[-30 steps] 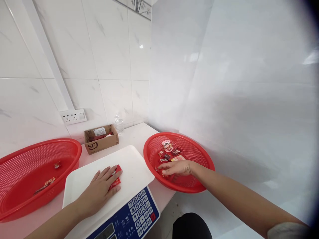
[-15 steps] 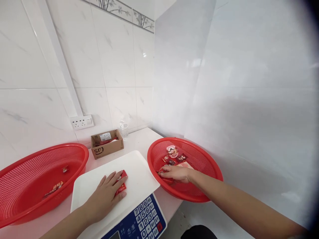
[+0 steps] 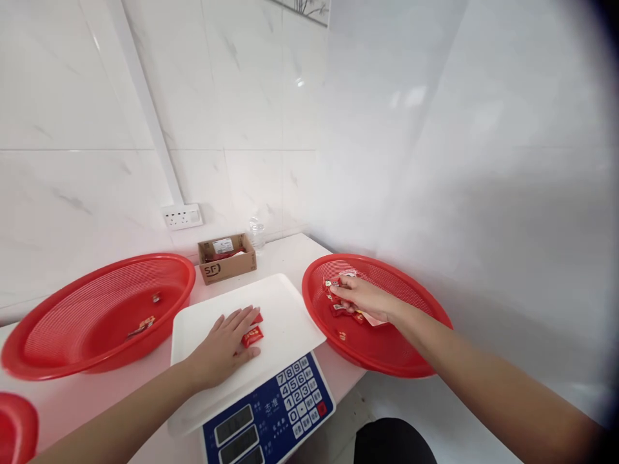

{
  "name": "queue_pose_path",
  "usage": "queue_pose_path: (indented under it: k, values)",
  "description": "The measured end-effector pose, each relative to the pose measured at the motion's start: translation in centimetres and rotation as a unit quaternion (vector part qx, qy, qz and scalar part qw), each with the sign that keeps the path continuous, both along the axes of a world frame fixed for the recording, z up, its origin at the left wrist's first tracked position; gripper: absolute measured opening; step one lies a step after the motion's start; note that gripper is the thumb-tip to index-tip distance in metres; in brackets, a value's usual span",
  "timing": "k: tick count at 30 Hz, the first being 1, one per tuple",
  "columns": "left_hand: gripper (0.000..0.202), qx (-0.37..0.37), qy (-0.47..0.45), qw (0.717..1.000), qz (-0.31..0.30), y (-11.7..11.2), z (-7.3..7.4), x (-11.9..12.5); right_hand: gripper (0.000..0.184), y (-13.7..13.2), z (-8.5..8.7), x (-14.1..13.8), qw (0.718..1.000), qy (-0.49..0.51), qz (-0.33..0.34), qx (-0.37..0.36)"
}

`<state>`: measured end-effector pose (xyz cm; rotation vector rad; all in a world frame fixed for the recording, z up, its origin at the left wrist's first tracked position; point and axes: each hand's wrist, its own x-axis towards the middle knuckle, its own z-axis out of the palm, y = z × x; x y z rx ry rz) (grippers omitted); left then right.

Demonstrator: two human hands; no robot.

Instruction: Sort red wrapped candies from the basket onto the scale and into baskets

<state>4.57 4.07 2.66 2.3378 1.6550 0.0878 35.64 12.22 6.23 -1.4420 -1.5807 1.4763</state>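
My left hand lies with its fingers stretched out on the white tray of a digital scale. Under and beside its fingers are red snack packets, partly covered by the hand. My right hand reaches into the right red plastic basket, thumb and fingers closed on a small red packet. More small packets lie in that basket just below the fingers. The scale's blue panel with keys and displays faces me.
On the left stands another red basket with a few packets inside. A cardboard box holding red items and a clear plastic bottle stand behind the scale. A red rim shows at lower left. The table edge runs below the right basket.
The view has shifted, showing more of the scale's panel. My right hand has moved toward the basket's far side and now pinches a packet. My left hand stays on the tray.
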Motion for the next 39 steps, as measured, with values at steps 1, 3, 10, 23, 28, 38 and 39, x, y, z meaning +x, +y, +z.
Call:
queue_pose_path:
  k: [1, 3, 10, 23, 28, 38, 39]
  values:
    - [0.069, 0.001, -0.008, 1.000, 0.005, 0.0, 0.0, 0.0, 0.021, -0.3, 0.4, -0.9, 1.000, -0.011, 0.018, 0.019]
    - [0.078, -0.003, -0.021, 1.000, 0.017, -0.1, 0.0, -0.1, 0.017, -1.0, 0.7, -3.1, 0.990, -0.063, 0.076, 0.105]
    - [0.096, -0.029, -0.038, 0.998, 0.033, -0.8, 0.1, -1.2, 0.028, -2.3, -1.5, -9.3, 0.929, -0.149, 0.192, 0.280]
    - [0.100, -0.040, -0.045, 0.998, 0.025, -1.5, 0.6, -1.7, 0.046, -3.6, -1.6, -10.3, 0.893, -0.181, 0.266, 0.315]
    - [0.104, -0.043, -0.052, 0.998, 0.008, -1.6, 0.9, -1.0, 0.049, -3.6, -1.5, -10.5, 0.887, -0.190, 0.274, 0.320]
    - [0.104, -0.060, -0.067, 0.995, 0.033, -1.8, 1.7, -1.7, 0.045, -3.6, -1.8, -10.2, 0.921, -0.107, 0.235, 0.292]
    - [0.105, -0.063, -0.070, 0.995, 0.041, -1.8, 1.9, -1.9, 0.045, -3.6, -2.0, -10.2, 0.926, -0.095, 0.231, 0.282]
